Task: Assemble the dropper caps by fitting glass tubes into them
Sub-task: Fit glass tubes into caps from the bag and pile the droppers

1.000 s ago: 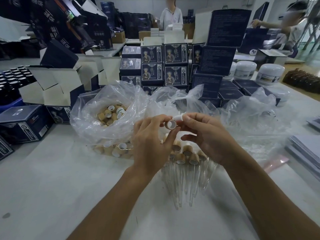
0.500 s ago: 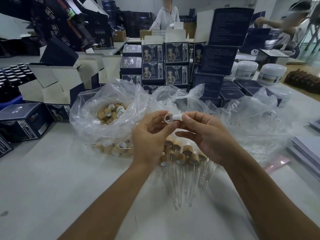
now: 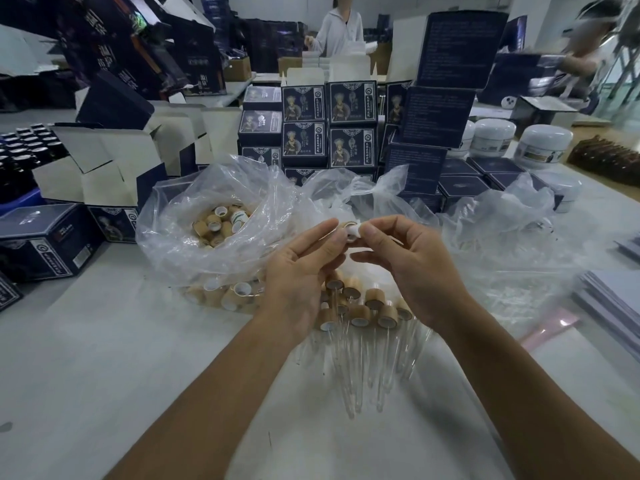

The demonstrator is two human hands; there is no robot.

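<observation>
Crowding the far half of the white worktable (image 3: 104, 375) are stacks of dark blue printed cartons (image 3: 329, 129), open cartons with pale flaps (image 3: 114, 161), and round white plastic jars (image 3: 542, 142) at the right. Just behind the hands lies a crumpled clear plastic bag (image 3: 194, 237) full of loose tan bamboo-look caps (image 3: 214, 225), and a second clear bag (image 3: 502, 237) is spread to the right. Between the forearms, under the hands, a row of finished droppers with tan collars (image 3: 374, 308) lies on the table, their clear glass tubes (image 3: 353, 382) pointing toward the person. This pile is partly hidden by the left hand and wrist.

The small tan dropper cap with a white rubber bulb (image 3: 350, 230) is held in the air above that pile, just in front of the bag of caps. Its long axis lies nearly level, left to right, the white bulb toward the right hand. Whether a glass tube is already in it, I cannot tell.

The left hand (image 3: 301, 268) has its palm turned up, and its thumb and forefinger are together on the tan collar; the other fingers are loosely bent. The right hand (image 3: 412, 265) pinches the white bulb end between thumb and forefinger, and its remaining fingers curl below without touching anything visible.
</observation>
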